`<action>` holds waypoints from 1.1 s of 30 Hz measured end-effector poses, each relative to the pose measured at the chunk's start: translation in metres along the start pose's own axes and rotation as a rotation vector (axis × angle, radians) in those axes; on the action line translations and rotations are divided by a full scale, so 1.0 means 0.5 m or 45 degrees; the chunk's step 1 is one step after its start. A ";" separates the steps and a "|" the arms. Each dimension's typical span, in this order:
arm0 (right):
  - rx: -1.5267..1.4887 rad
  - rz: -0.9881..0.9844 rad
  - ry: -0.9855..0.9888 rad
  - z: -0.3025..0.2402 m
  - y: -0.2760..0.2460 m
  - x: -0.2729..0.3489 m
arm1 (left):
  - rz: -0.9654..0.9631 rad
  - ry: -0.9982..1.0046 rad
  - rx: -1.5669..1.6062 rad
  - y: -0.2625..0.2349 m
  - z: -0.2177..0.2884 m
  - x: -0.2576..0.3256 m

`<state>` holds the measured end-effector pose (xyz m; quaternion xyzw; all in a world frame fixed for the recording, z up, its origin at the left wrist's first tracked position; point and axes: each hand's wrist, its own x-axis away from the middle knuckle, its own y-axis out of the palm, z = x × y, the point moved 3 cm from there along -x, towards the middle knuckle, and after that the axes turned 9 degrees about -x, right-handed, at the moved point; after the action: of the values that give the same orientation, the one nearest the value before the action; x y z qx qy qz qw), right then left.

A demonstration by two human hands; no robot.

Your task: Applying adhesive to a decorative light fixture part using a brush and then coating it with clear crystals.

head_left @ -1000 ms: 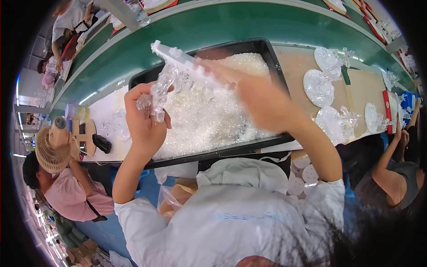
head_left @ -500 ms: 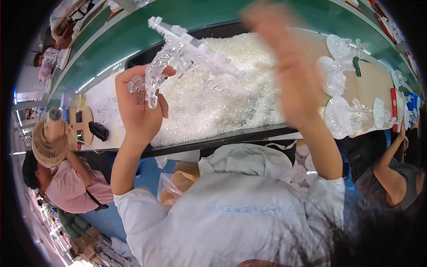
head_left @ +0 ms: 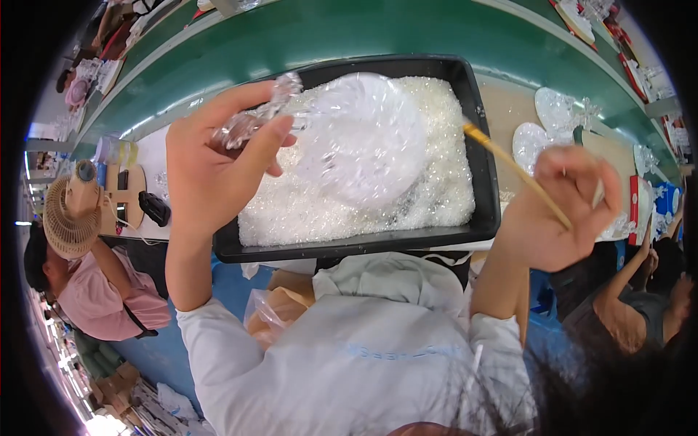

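**Kid:** What is that see-through thing?

**Helper:** It's a clear plastic piece (head_left: pixel 342 134) with a big round part and a thin stem. The left hand (head_left: pixel 211 163) holds it up by the stem, with fingers and thumb closed tight around it. The round part hangs over the black tray (head_left: pixel 476 145), which is full of tiny white sparkly bits (head_left: pixel 436 182).

**Kid:** Why over the tray?

**Helper:** I think so any bits that drop land back inside. The tray's walls keep them in.

**Kid:** And the other hand?

**Helper:** The right hand (head_left: pixel 560 211) is curled around a thin yellow stick (head_left: pixel 516 171). Its tip points at the tray's right wall, near the round part but not touching it.

**Kid:** Is there room to move?

**Helper:** Above the tray, yes. To the right lie more clear round pieces (head_left: pixel 542 127) on the table, so it's crowded there. A green belt (head_left: pixel 363 36) runs behind the tray.
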<state>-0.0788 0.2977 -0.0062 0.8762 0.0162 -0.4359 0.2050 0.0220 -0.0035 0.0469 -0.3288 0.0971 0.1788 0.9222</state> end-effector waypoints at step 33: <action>-0.285 -0.496 0.502 0.018 0.111 0.091 | 0.149 0.537 -0.534 0.063 0.014 -0.013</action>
<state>-0.0462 0.2365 -0.0269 0.8963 0.2713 -0.2841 0.2057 0.0040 0.0218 0.0364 -0.5359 0.2661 0.1754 0.7818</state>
